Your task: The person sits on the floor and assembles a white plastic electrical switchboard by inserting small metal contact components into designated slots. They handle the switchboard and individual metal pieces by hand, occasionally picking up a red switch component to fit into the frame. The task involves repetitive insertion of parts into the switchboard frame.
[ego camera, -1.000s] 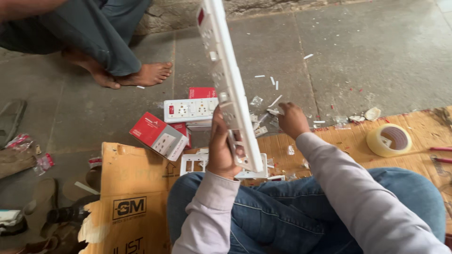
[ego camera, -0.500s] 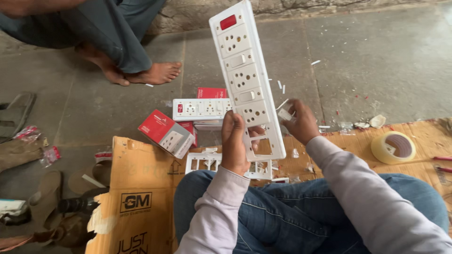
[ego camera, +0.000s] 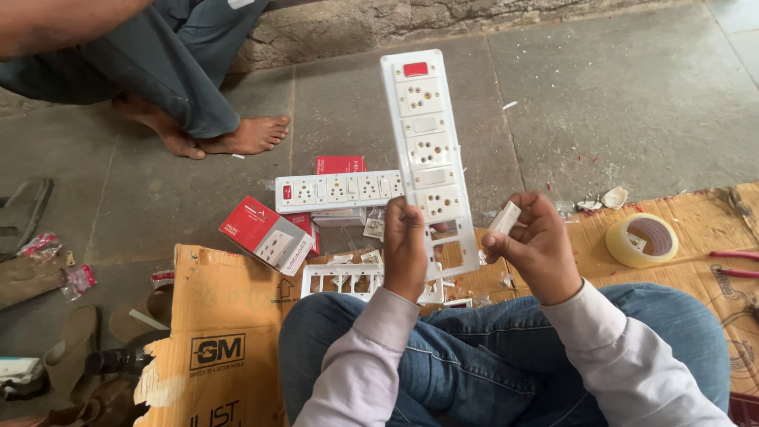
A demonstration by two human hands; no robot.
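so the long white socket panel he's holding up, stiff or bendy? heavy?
Probably stiff: the white socket panel stands straight though the left hand grips only its lower end. Likely light for its size, since one hand keeps it upright. The open cut-outs near the bottom suggest thin plastic there, so it may flex or crack if squeezed. The right hand holds a small white module beside it.

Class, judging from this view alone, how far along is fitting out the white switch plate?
Done: the plate carries sockets and switches in its upper slots. In hand: the left hand holds it upright; the right hand pinches a small white module. Left: its bottom openings are unfilled.
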